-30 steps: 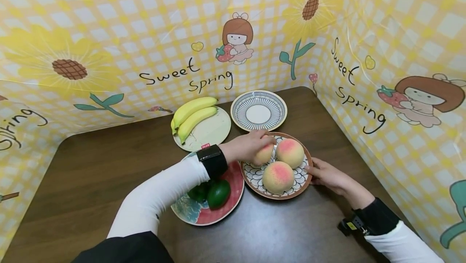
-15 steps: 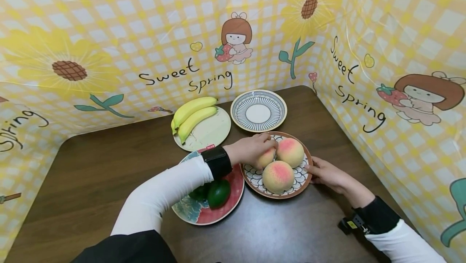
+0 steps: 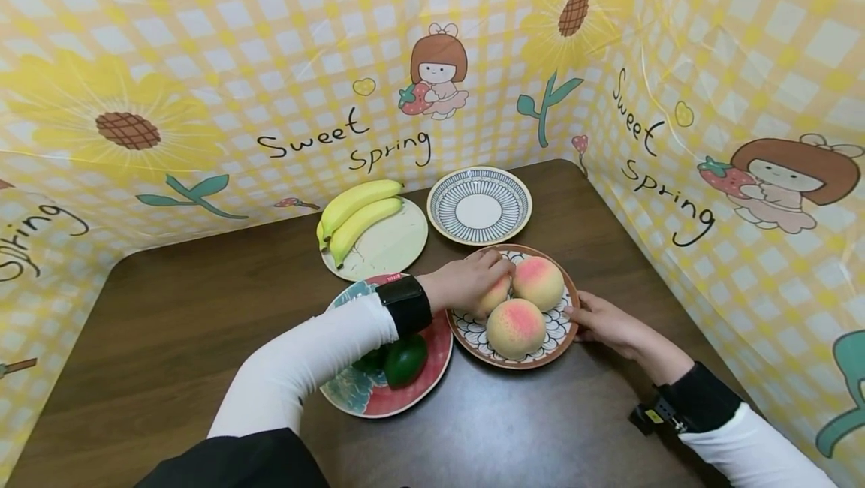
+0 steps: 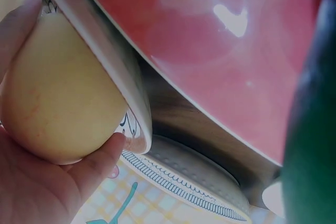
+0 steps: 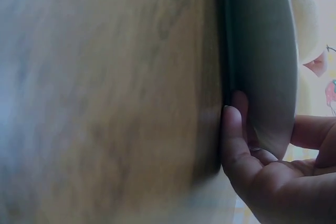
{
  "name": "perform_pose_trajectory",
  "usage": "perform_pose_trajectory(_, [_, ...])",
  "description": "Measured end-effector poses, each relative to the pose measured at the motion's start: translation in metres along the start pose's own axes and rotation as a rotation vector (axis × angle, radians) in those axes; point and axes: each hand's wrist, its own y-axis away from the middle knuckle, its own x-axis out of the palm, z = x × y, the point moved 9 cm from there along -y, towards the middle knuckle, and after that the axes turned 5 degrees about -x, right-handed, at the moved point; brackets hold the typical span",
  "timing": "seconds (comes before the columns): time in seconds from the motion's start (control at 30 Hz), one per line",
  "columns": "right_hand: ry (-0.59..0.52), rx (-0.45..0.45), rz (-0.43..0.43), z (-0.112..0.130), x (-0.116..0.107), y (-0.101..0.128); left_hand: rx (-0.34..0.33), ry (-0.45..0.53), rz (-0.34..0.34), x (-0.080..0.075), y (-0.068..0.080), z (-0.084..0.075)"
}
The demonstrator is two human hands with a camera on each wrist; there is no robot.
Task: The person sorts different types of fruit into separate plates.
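Observation:
A brown-rimmed patterned plate holds three peaches. My left hand reaches in from the left and curls over the back-left peach, which still sits on the plate. In the left wrist view its fingers wrap that yellow peach beside the plate's rim. Two other peaches lie free. My right hand holds the plate's right rim. In the right wrist view its fingers sit under the plate's edge.
A red plate with dark green avocados lies under my left forearm. Behind are a pale plate with two bananas and an empty striped plate. Yellow checked screens wall the brown table at the back and right.
My left hand has shifted slightly toward me and settled lower on the back-left peach, fingers closing round it. The right hand and the plate have stayed put.

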Motion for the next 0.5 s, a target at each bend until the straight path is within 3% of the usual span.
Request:
perform_pose_trajectory(0.23, [0.030, 0.050, -0.002, 0.004, 0.000, 0.000, -0.017, 0.015, 0.024, 0.003, 0.001, 0.001])
perform_pose_trajectory(0.33, [0.020, 0.064, 0.016, 0.004, 0.000, 0.000, -0.041, 0.078, 0.056, -0.001, 0.004, 0.002])
perform_pose_trajectory(0.43, [0.021, 0.067, 0.031, 0.007, -0.007, 0.000, -0.077, 0.162, 0.043, -0.018, 0.011, 0.010])
perform_pose_trajectory(0.5, [0.039, 0.070, 0.021, 0.011, -0.019, 0.000, -0.116, 0.213, -0.011, -0.038, 0.019, 0.022])
